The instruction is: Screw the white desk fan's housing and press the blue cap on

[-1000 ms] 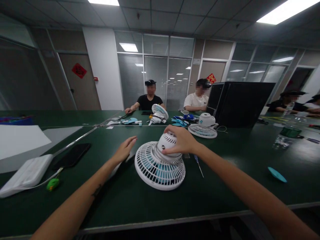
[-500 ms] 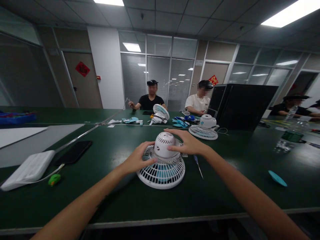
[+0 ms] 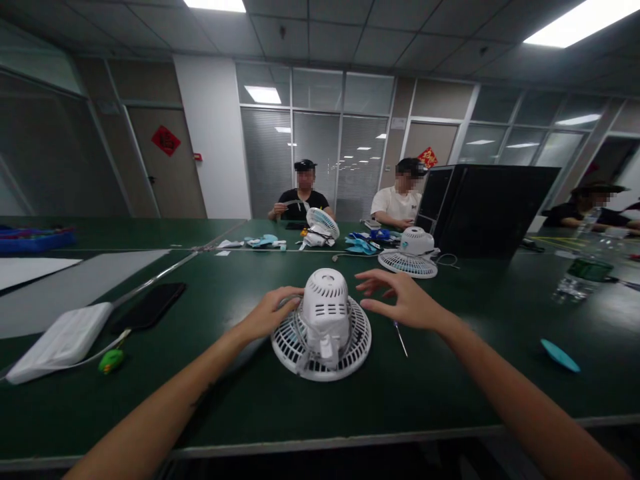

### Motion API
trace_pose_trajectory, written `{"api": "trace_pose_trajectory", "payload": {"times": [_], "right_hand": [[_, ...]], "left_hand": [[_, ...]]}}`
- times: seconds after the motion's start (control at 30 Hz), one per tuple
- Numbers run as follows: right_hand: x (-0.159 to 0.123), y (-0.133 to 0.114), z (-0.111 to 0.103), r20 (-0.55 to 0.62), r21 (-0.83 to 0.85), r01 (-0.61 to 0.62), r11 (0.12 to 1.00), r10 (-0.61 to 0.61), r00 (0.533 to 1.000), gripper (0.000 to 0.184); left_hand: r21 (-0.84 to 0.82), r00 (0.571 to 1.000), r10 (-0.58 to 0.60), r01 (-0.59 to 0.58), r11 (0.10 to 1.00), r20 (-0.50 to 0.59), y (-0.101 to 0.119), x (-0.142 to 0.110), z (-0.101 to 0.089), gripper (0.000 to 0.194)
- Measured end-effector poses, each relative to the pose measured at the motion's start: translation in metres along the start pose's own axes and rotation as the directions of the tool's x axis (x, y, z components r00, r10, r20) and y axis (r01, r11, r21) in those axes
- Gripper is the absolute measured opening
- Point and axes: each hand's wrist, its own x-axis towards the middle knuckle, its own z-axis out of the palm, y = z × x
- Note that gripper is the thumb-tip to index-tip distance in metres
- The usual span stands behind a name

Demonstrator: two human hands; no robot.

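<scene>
A white fan (image 3: 326, 303) lies face down on the green table in front of me, motor housing up and round grille on the tabletop. Its vent slots and a clip-like part on the housing face me, and a clear cable or wrap hangs loosely around the base. My left hand (image 3: 274, 312) grips the fan at the left of the housing, fingertips partly hidden behind it. To the right of the housing, my right hand (image 3: 403, 300) hovers apart from it, fingers spread and holding nothing. A screwdriver (image 3: 401, 339) lies below the right hand.
Behind stand another face-down fan (image 3: 409, 261), a tilted fan (image 3: 321, 228) and blue fan blades (image 3: 364, 244). A black computer case (image 3: 493, 210) is at back right. A teal piece (image 3: 560, 355), phone (image 3: 153, 307) and white power bank (image 3: 63, 340) lie around. Two people sit opposite.
The fan has turned, so its slotted side and clip-like part now face me. My right hand has let go and moved right; my left hand stays at the fan's left side.
</scene>
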Motion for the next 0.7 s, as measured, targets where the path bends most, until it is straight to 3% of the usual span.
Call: {"api": "trace_pose_trajectory", "payload": {"times": [0.13,0.23,0.37,0.5,0.57,0.7], "right_hand": [[-0.026,0.057,-0.013,-0.061,-0.271,-0.242,0.932,0.234,0.97,0.06],[-0.055,0.115,-0.024,-0.12,-0.454,-0.46,0.763,0.459,0.88,0.07],[-0.095,0.176,-0.032,-0.098,-0.509,-0.559,0.655,0.601,0.793,0.071],[-0.118,0.201,-0.03,-0.111,-0.436,-0.492,0.753,0.498,0.86,0.057],[-0.121,0.204,-0.028,-0.135,-0.409,-0.452,0.793,0.438,0.889,0.051],[-0.12,0.203,-0.029,-0.136,-0.377,-0.432,0.819,0.412,0.901,0.042]], "left_hand": [[-0.084,0.999,-0.039,0.041,0.996,0.022,0.013,-0.002,0.003,0.043],[-0.158,0.999,-0.038,0.043,0.987,0.033,0.016,-0.004,0.002,0.047],[-0.25,0.999,0.008,0.004,0.968,0.044,0.011,-0.004,0.008,0.058],[-0.371,0.999,0.018,-0.034,0.928,-0.047,0.004,-0.003,0.021,0.088],[-0.385,0.999,0.021,-0.033,0.922,-0.036,0.004,-0.004,0.027,0.099],[-0.365,0.997,-0.054,0.032,0.931,-0.049,0.016,-0.008,0.031,0.103]]}}
